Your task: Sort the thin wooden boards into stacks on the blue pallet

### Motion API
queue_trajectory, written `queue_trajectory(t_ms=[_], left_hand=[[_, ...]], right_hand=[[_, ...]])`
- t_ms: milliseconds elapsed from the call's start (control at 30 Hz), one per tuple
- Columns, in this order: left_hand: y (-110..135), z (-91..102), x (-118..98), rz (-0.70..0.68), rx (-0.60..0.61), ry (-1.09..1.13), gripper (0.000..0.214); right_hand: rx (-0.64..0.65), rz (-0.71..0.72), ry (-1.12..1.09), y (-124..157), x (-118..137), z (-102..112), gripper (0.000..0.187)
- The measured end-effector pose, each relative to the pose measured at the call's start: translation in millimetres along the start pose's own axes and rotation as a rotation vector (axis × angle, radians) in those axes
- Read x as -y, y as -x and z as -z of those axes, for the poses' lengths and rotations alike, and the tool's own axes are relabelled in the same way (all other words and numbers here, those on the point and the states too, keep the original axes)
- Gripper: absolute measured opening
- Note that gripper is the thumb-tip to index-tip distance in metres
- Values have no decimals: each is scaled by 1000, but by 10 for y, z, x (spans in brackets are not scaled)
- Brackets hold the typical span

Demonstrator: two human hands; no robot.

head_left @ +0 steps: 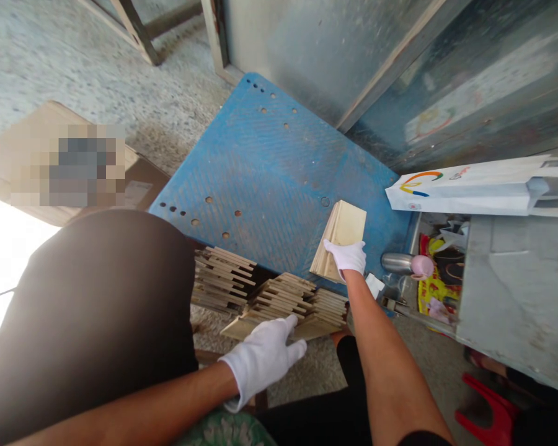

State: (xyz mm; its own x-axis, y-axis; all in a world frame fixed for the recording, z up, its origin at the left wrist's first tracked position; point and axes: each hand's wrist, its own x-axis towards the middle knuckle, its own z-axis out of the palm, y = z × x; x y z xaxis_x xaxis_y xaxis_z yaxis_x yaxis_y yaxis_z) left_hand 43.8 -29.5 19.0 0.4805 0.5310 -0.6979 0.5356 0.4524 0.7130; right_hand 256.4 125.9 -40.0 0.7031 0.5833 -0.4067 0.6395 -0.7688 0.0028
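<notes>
My right hand [348,255], in a white glove, grips a small stack of thin pale wooden boards [349,223] near the blue table's front right corner. The boards in the stack are slightly fanned. My left hand [270,353], gloved in white too, is held low with thumb and fingers apart. It is close to the near edge of a pile of pale slats [283,296] below the table's front edge. Whether its fingertips touch that pile I cannot tell. More slats [223,275] lie layered to the left, partly hidden by a large brown rounded shape.
The ridged blue tabletop [251,161] has small holes. At its right are a steel bottle [397,263] with a pink cap, a white paper bag [465,186] and a grey metal surface [516,279]. The brown rounded shape [121,322] fills the lower left; a cardboard box [32,136] is behind it.
</notes>
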Motion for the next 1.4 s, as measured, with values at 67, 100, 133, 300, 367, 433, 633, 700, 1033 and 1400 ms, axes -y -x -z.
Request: queue_trajectory(t_ms=[67,100,133,300,367,433,633,700,1033,1400], left_hand=[[14,13,-24,15,5,-18,48],[21,21,-39,21,10,-29,49],[28,29,-53,26,13,-43,51],[21,28,-45,22,30,-96,55],[0,11,-12,8,29,-103,55],[-18,-3,13,-5,28,-112,54],[-23,15,-12,-64,60,-188,53],[-17,32,-27,-73,71,-229,53],[-19,87,-42,-64,151,-476,50],[-71,63,74,-46,166,-593,47]], right_hand=[[-3,-7,-1,-3,16,-40,129],[-4,-10,-3,-2,19,-60,130],[-4,-11,-3,0,19,-79,131],[11,-17,-7,12,-7,-118,133],[1,-5,-36,18,-44,-104,126],[-31,12,-84,35,-128,-74,113],[-152,22,-96,317,-815,-12,88],[-101,11,-69,509,-1130,-67,84],[206,-158,66,1070,-1726,-837,141],[18,-193,-20,1040,-1676,-1142,143]])
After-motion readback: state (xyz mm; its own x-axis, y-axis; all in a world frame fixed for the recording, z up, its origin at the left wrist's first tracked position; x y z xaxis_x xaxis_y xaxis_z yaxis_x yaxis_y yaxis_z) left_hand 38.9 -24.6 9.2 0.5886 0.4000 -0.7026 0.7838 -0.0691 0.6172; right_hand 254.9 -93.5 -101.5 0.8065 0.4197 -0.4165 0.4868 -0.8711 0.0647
